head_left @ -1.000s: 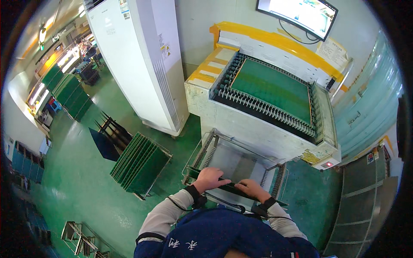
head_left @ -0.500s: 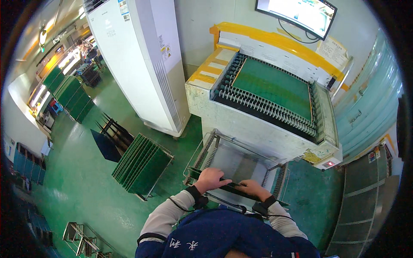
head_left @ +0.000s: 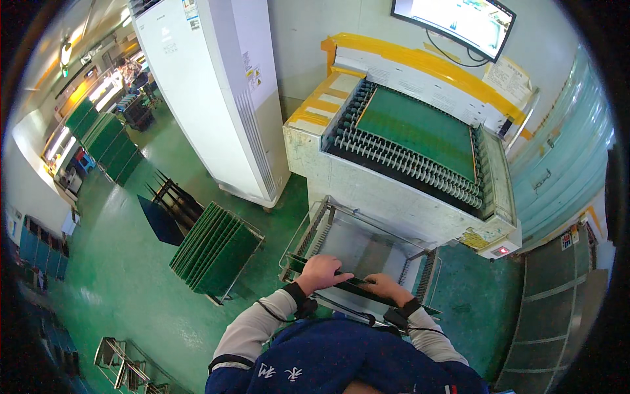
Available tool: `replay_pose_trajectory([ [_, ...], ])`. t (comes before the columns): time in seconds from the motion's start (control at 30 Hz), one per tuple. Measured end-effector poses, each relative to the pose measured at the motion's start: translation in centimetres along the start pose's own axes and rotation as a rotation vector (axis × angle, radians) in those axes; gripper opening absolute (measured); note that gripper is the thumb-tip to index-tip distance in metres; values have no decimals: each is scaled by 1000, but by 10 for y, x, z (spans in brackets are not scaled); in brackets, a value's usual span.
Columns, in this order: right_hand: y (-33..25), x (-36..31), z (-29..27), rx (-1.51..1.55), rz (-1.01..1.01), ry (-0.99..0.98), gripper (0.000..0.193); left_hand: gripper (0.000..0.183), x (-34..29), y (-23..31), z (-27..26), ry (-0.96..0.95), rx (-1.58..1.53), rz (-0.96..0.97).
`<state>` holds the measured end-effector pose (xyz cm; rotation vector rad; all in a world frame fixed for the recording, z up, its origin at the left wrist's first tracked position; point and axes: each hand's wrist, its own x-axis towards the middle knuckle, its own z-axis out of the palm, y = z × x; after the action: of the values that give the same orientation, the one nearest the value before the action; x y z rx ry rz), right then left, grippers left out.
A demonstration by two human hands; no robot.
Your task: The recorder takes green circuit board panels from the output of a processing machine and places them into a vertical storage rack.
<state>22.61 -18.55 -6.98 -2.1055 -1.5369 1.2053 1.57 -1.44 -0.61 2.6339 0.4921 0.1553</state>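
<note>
The left hand and right hand each keep a narrow grip, fingers curled over the top edge of a dark panel at the near side of a rack. Beyond it, a green board lies on the machine's rollers; upright green boards stand to the left.

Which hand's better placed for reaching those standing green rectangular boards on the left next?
Probably the left hand: it's nearer the green rectangular boards, while the right hand is farther across.
</note>
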Motion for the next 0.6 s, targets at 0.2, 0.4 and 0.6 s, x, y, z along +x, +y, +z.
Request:
replay_pose_trajectory([
  [0.2,-4,-2,-1,-7,2,5,50,60,0,-2,2,-7,-2,2],
  [0.4,-3,-1,-1,1,4,0,50,61,1,-2,4,-3,-2,2],
  [0.6,-5,-2,-2,2,14,-13,42,61,1,-2,4,8,-2,7],
])
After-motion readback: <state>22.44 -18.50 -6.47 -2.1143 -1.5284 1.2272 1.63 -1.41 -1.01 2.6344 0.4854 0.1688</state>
